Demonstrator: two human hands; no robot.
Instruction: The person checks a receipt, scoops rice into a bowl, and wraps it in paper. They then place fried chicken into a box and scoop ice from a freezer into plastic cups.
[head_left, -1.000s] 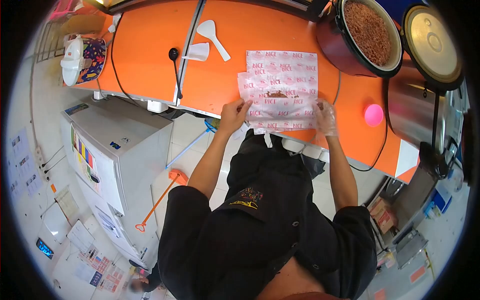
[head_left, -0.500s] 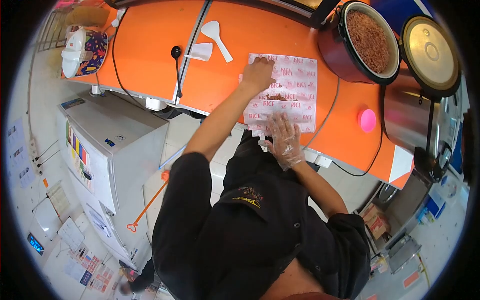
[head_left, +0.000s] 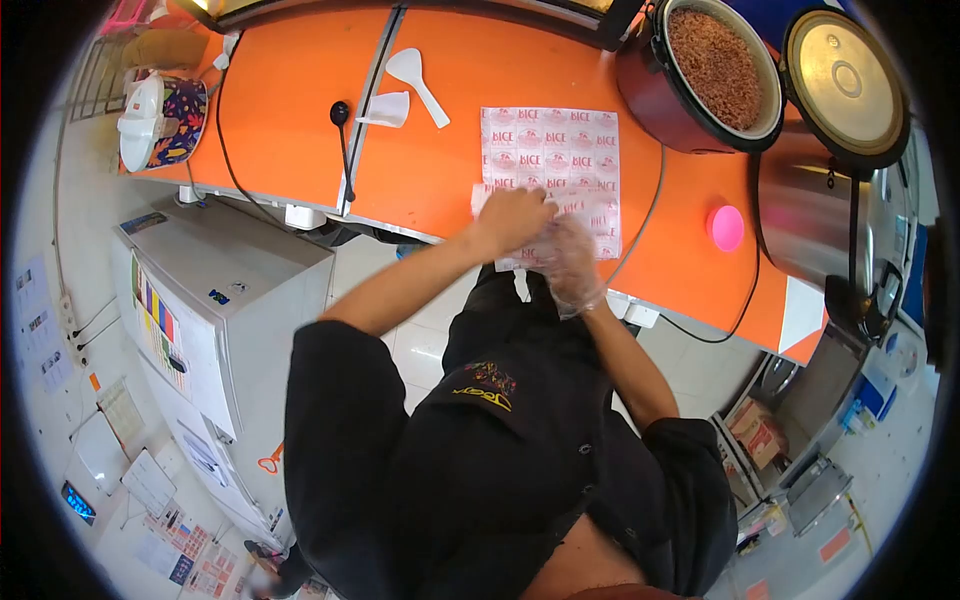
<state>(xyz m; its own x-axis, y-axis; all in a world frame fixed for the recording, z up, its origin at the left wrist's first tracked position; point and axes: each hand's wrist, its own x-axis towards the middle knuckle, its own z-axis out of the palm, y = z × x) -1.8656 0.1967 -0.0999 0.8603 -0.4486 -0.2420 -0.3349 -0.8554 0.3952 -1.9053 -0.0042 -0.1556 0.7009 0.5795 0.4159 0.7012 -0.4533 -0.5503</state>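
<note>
Printed wrapping paper [head_left: 550, 150] with red "RICE" lettering lies near the counter's front edge. My bare left hand [head_left: 515, 218] has its fingers curled on a folded upper part of this paper, over its lower half. Close beside it on the right is my right hand [head_left: 572, 268], in a clear plastic glove, at the paper's near edge. Motion blurs its fingers, and how they lie cannot be made out. Whatever is inside the fold is hidden by the paper and my hands.
On the orange counter [head_left: 290, 100] lie a white rice paddle [head_left: 408, 68], a white scoop [head_left: 388, 109] and a black spoon [head_left: 341, 118]. A cooker pot [head_left: 640, 95] of brownish rice [head_left: 715, 70], a pink round object [head_left: 725, 228] and a cable stand at right.
My left hand has come from the paper's far part toward me, bringing the upper layer over. The brown food seen in the middle is now covered. My right hand has shifted slightly and blurs.
</note>
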